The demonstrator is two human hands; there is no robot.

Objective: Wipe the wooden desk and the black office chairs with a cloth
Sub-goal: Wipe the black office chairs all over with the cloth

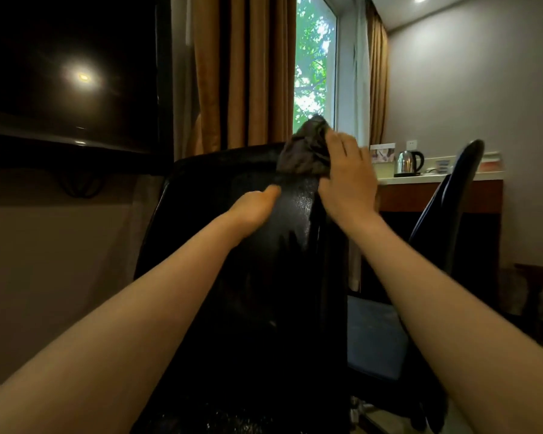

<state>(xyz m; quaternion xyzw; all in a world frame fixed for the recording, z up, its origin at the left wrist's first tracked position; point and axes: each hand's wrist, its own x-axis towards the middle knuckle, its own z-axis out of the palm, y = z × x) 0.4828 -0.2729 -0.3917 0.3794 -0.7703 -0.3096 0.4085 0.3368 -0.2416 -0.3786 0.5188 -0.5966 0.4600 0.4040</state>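
A black office chair (232, 277) stands right in front of me with its tall backrest facing me. My right hand (348, 180) holds a dark grey cloth (304, 151) bunched against the top right edge of the backrest. My left hand (253, 208) rests on the back surface just below the top, thumb pointing toward the cloth; its fingers are hidden from me. A second black office chair (452, 208) stands to the right, at a wooden desk (436, 195) with a pale top.
A steel electric kettle (408, 162) and small boxes stand on the desk top. A dark television (69, 73) hangs at the left. Brown curtains (245, 70) frame a window (314, 57) behind the chair. A dark side table (539, 277) is at the far right.
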